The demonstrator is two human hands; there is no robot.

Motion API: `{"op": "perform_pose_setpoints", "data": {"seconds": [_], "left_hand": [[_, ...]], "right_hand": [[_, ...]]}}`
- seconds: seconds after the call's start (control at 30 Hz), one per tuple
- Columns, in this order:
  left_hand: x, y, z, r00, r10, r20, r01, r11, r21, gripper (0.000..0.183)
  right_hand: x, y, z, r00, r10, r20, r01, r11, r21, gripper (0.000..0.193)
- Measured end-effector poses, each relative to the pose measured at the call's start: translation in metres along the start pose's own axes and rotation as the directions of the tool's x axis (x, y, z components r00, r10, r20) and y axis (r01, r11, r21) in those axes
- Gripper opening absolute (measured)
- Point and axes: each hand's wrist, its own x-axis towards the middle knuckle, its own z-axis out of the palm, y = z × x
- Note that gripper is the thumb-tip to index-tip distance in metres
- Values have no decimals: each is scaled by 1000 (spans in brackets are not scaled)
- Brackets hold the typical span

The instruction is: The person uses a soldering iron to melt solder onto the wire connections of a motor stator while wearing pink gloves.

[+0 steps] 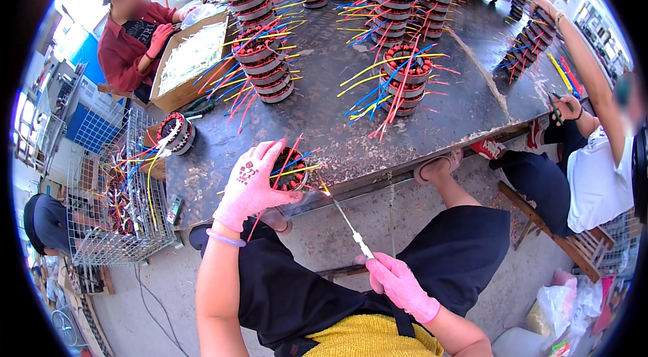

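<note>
Two grips at once, working at the near edge of the desk (317,114): clutching a wire-wound core (291,179) there in the fingers of the left hand (250,181), clasping a white-handled rod (350,227) in the right hand (401,283) — apparently applying heat near the coloured leads (307,168). Likely calling next for steadying the core while guiding the glowing tip (326,189).

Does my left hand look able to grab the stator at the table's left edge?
Probably not: the left hand holds another stator, though nothing seems to block the path to the left-edge stator.
</note>
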Motion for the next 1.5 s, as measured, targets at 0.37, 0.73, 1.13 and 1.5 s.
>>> {"op": "perform_pose_setpoints", "data": {"seconds": [0.37, 0.73, 1.13, 1.5], "left_hand": [[0, 1, 0, 1000, -8, 7, 8, 1000, -2, 97], [-1, 1, -3, 1000, -13, 18, 13, 1000, -8, 98], [-2, 3, -1, 998, -55, 5, 55, 994, -94, 99], [-14, -13, -8, 994, 82, 68, 89, -281, -956, 94]], "right_hand": [[0, 0, 0, 999, -23, 24, 24, 1000, -14, 35], [-1, -3, 2, 1000, 1, 23, -2, 999, 32, 35], [-6, -6, -4, 1000, 5, -8, -4, 994, 113, 33], [-14, -14, -16, 985, -105, -134, 119, 988, 102, 37]]}}
